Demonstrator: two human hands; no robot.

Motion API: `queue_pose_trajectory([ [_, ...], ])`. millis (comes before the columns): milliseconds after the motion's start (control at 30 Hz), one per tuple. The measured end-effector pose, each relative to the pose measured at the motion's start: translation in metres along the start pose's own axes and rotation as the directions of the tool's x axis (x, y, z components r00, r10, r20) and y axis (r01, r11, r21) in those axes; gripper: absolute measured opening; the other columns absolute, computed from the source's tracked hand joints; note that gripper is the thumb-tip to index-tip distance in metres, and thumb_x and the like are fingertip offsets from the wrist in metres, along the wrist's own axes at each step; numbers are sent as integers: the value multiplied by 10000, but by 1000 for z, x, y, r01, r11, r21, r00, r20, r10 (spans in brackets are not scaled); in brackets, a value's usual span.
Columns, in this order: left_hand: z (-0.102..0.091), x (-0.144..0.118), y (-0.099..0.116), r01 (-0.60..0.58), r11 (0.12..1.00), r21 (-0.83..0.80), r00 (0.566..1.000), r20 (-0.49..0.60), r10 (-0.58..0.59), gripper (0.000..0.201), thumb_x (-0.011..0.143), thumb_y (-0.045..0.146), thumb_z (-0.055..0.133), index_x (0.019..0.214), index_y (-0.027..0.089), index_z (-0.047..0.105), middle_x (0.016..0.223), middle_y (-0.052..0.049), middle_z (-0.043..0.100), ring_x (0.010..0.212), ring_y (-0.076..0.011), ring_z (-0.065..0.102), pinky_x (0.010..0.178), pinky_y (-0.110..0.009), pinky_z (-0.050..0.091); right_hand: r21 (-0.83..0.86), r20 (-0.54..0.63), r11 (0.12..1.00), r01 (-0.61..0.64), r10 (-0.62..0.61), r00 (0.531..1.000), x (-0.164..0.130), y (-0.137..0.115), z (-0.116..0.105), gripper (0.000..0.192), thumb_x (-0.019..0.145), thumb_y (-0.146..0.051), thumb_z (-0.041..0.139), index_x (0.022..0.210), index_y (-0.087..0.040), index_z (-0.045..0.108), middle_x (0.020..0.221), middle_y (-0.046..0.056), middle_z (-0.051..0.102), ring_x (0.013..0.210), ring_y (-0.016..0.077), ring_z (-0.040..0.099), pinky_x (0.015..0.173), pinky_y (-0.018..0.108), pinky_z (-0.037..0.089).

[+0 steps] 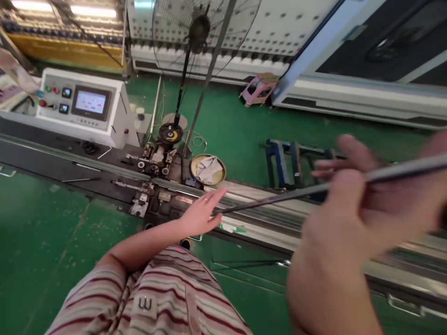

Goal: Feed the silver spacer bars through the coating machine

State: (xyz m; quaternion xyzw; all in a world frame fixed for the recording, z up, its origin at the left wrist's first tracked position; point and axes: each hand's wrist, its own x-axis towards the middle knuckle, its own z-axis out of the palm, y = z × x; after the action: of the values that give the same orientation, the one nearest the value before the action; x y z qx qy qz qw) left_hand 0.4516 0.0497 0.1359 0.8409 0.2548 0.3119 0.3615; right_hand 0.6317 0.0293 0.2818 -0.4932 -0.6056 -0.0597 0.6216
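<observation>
A long thin dark strip [279, 199], paler towards its right end, runs across the bench from my left hand up to the right edge. My left hand [201, 215] has the strip's near end between thumb and fingers, with the other fingers stretched out. Closer to the camera, my right hand [344, 197] is blurred and wraps round the strip farther along. More blurred skin shows beside and behind it; whose hand that is I cannot make out. Just left of my left hand, a small metal clamping mechanism [157, 160] sits on the long machine bench [101, 160].
A control box with a screen [90, 100] stands on the bench at left, near another person's arm [17, 70]. A round tin [223, 174] holds a crumpled cloth [208, 168]. Behind are a standing fan [199, 32], a pink stool [259, 88] and a blue frame [279, 160].
</observation>
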Motion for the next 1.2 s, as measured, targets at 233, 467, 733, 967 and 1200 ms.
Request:
queue_pose_trajectory([
  [233,98,44,46,170,985,-36,979,-107,-173,728,916,232,514,1558,167,176,1459,-207,509,1194,-288,634,1016,-437,515,-141,125,990,-22,40,991,9,-6,-53,644,1035,-428,298,1606,-275,42,1448,86,526,1103,219,632,973,450,539],
  [467,124,56,64,319,947,-37,921,-224,-319,645,927,114,413,1529,235,217,1395,-156,575,1178,-230,649,1016,-419,510,-411,417,911,-7,195,888,-66,123,-167,449,990,-389,422,1384,-212,545,1365,125,548,1220,281,505,1050,465,432],
  [733,137,56,70,305,951,-50,911,-275,-307,655,912,99,421,1514,244,204,1400,-157,555,1167,-192,651,1003,-386,535,-895,432,431,114,776,460,-219,306,-356,285,937,-243,487,1105,-136,690,1094,151,639,1043,260,520,858,347,399],
  [967,152,53,82,297,954,-42,891,-347,-292,739,923,140,463,1543,256,78,1408,-175,543,1190,-201,639,933,-359,576,-867,486,478,140,752,445,-249,340,-410,256,951,-230,506,1134,-146,664,1137,119,644,1030,238,543,812,327,387],
  [1200,162,51,96,296,955,-24,894,-346,-286,741,926,156,482,1536,266,76,1405,-166,537,1213,-202,624,999,-385,543,-841,521,522,139,714,468,-252,348,-421,258,965,-225,473,1097,-151,683,1103,122,662,1021,245,534,831,348,382],
])
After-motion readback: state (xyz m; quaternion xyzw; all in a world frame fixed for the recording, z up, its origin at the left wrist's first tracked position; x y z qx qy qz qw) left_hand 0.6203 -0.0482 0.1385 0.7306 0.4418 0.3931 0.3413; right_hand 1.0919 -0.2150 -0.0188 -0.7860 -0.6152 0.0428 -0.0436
